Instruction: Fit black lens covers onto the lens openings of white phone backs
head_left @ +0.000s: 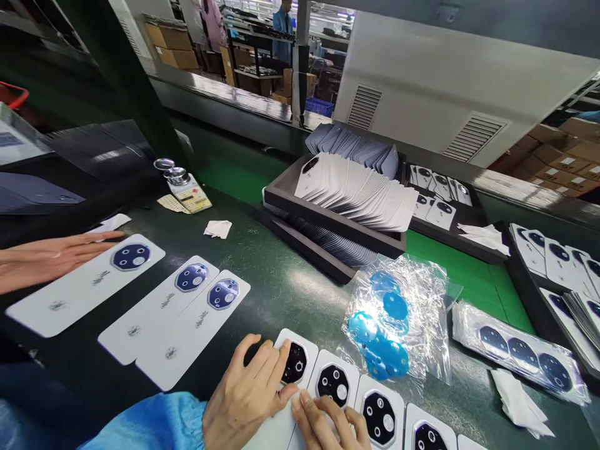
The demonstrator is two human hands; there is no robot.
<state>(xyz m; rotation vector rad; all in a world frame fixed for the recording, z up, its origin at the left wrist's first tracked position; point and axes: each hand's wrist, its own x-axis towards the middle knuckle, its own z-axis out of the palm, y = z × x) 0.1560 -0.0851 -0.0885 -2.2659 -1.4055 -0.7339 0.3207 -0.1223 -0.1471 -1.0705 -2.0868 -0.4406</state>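
Note:
My left hand lies over a white phone back panel, its fingers spread and bent. The index fingertip touches the rim of the panel's black camera cover, and the thumb rests just below. Close beside it, my right hand has its fingertips bunched on the same panel; anything between them is hidden. To the right, several more white phone back panels with black camera covers lie side by side, running off the lower edge. At left, two overlapping panels lie apart on the dark bench.
A co-worker's open hand rests by another panel at left. A plastic bag with blue discs and a wrapped strip of camera covers lie right. Behind stands a tray of stacked panels. Crumpled tissues lie about.

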